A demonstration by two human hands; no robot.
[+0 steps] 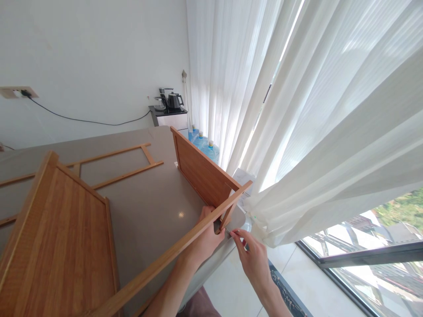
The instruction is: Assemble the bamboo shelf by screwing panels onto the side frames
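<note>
My left hand (209, 235) reaches under a long wooden rail (185, 241) and is closed around the joint by the end of a wooden panel (201, 165). Close to its thumb, my right hand (253, 253) pinches a thin metal piece (227, 229) that points at the short wooden crosspiece (228, 214). Whether the piece is a screw or a tool's shaft, I cannot tell. Something red and teal shows behind the right fingers, mostly hidden. The panel stands on edge, joined to the rail near the table's corner. A second, larger wooden panel (62, 233) meets the rail on the left.
A ladder-like wooden frame (119, 152) lies flat on the grey-covered table (148, 211). Beyond the table are a small cabinet (170, 119) with a black kettle (174, 101) and blue water bottles (205, 143). White curtains (297, 110) hang along the right side.
</note>
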